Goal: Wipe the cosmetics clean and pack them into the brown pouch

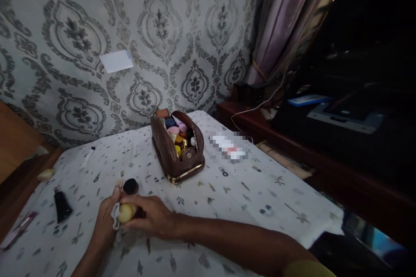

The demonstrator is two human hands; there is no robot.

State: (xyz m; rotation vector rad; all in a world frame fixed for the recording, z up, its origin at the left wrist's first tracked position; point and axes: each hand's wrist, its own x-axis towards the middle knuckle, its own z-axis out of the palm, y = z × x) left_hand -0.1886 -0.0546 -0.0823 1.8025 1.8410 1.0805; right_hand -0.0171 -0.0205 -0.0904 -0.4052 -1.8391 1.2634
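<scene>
Between my hands is a small round container with a pale yellow top (126,213). The fingers of my right hand (152,216) are wrapped round it from the right. My left hand (107,214) presses a crumpled whitish cloth (115,216) against its left side. Just beyond my fingertips stands a black round cap or jar (131,186). Farther back, a brown bag (164,151) lies unzipped, packed with bottles and tubes. To the left of my hands are a black tube (61,205) and a slim white tube with a dark cap (87,157).
A pinkish slim package (20,230) lies at the left edge of the patterned tablecloth (195,207), near a pale yellow object (46,175). A blurred-out white item (229,147) is right of the bag. A cable (256,107) crosses the dark red ledge (240,114).
</scene>
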